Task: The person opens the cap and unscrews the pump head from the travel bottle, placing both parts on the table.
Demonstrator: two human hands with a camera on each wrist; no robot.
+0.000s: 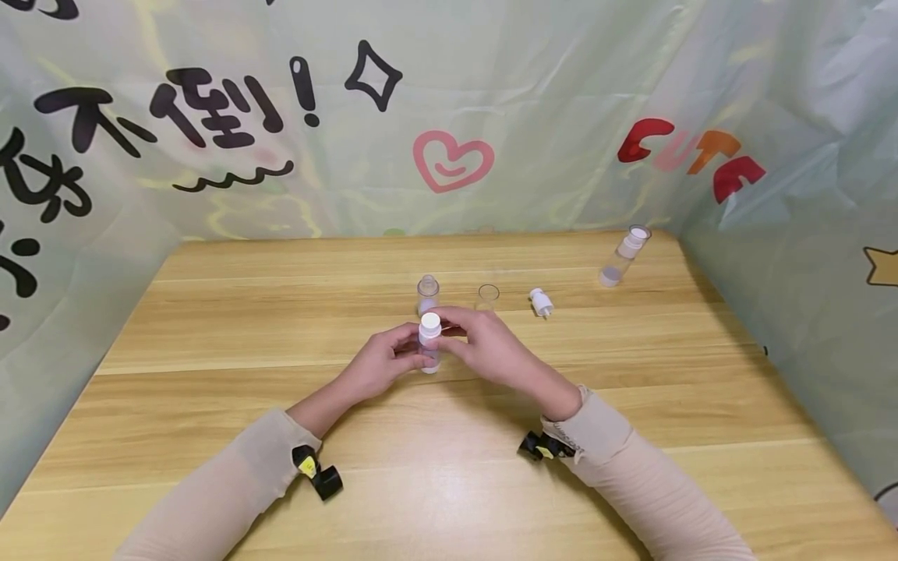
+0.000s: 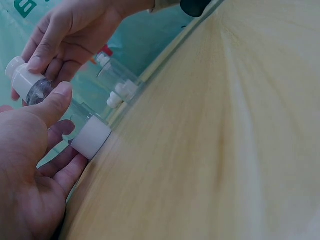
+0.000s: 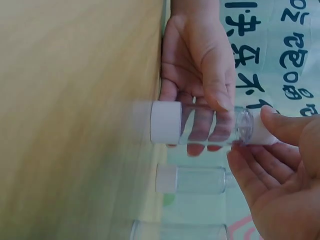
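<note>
A small clear bottle with a white base (image 3: 166, 122) stands upright on the table, a white pump top (image 1: 430, 323) at its neck. My left hand (image 1: 375, 362) grips the clear body, thumb on the near side and fingers behind it. From the right, my right hand (image 1: 494, 347) pinches the white pump top between thumb and fingers. In the right wrist view the threaded clear neck shows just below the top. Behind the hands is a second clear bottle (image 1: 428, 290) with its neck uncovered. A clear open-ended cover (image 1: 488, 293) stands right of it, partly hidden by my right hand.
A loose white pump top (image 1: 541, 302) lies to the right of the clear cover. Near the back right corner stands a bottle fitted with a white top and clear cover (image 1: 624, 255). Printed cloth (image 1: 547, 156) walls the wooden table (image 1: 245, 304) at the back and sides.
</note>
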